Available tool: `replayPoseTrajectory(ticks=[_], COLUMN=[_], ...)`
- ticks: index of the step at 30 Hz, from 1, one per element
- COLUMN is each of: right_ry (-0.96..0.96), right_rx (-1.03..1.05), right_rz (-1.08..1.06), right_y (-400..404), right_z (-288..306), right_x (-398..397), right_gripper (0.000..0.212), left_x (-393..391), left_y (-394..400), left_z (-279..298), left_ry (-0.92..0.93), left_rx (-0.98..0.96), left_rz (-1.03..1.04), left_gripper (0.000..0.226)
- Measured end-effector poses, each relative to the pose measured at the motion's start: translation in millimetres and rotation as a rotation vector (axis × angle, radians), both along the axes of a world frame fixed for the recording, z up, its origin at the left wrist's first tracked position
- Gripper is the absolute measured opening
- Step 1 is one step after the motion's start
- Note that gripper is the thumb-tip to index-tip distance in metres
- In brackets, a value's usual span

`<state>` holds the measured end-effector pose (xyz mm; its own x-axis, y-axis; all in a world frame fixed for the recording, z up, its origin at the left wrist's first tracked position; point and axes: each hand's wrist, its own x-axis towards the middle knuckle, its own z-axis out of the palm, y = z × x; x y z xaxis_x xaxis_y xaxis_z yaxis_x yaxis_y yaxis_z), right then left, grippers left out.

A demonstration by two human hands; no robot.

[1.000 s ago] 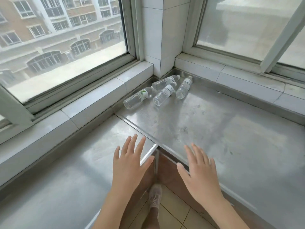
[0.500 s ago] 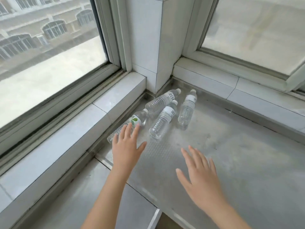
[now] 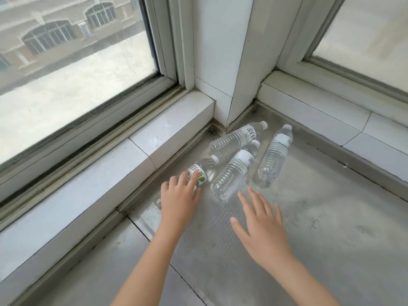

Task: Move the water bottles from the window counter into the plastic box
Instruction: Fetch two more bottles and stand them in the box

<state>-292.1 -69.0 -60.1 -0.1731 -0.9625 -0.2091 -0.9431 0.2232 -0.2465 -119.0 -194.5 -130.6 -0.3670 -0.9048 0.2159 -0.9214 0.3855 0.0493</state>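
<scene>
Several clear water bottles lie on their sides on the steel window counter [image 3: 335, 221], near the corner pillar. My left hand [image 3: 178, 199] lies over the leftmost bottle [image 3: 205, 168], with its fingers curled across the label and the bottle's lower body hidden under the palm. Next to it lie a middle bottle [image 3: 234, 173], a bottle against the pillar [image 3: 234, 140] and a right-hand bottle [image 3: 274, 155]. My right hand [image 3: 262, 226] hovers with spread fingers just short of the middle bottle's base and holds nothing. No plastic box is in view.
A white tiled sill [image 3: 141, 155] runs along the left window and another sill [image 3: 331, 120] along the right window. The white pillar [image 3: 223, 62] stands in the corner behind the bottles. A seam [image 3: 141, 224] splits the counter into two steel sheets.
Both hands have reached forward towards the bottles. My left hand has come down onto the leftmost bottle and curled over it. The view has moved closer to the corner.
</scene>
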Motion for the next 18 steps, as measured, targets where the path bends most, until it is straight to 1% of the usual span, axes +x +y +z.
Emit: replayPoseTrajectory(ticks=[2,4,7,9,10,15,18], right_ry=[-0.014,-0.026,-0.045,-0.076,-0.093,-0.155,-0.192], right_rx=[-0.006,-0.008,-0.013,0.015,0.021,-0.006,0.02], right_rz=[-0.009,-0.029,-0.083,-0.119,-0.141,-0.257,-0.289], right_y=[-11,-23,-44,-60,-67,-93,-104], right_z=[-4,-7,-19,-26,-29,-37,-43], right_x=[-1,-1,-4,-4,-4,-5,-4], right_gripper=[0.072,0.072,0.063,0.064,0.065,0.069,0.072], left_x=[1,3,3,4,4,1,3], left_y=[1,-2,-5,-7,-7,-11,-15], left_z=[1,0,8,7,7,14,14], left_ry=[0.017,0.019,0.006,-0.017,-0.019,0.051,0.09], left_rx=[-0.035,0.008,0.209,0.389,0.44,0.467,0.5], left_rz=[-0.017,-0.001,0.025,0.043,0.047,0.083,0.129], left_gripper=[0.045,0.055,0.07,0.078,0.081,0.082,0.081])
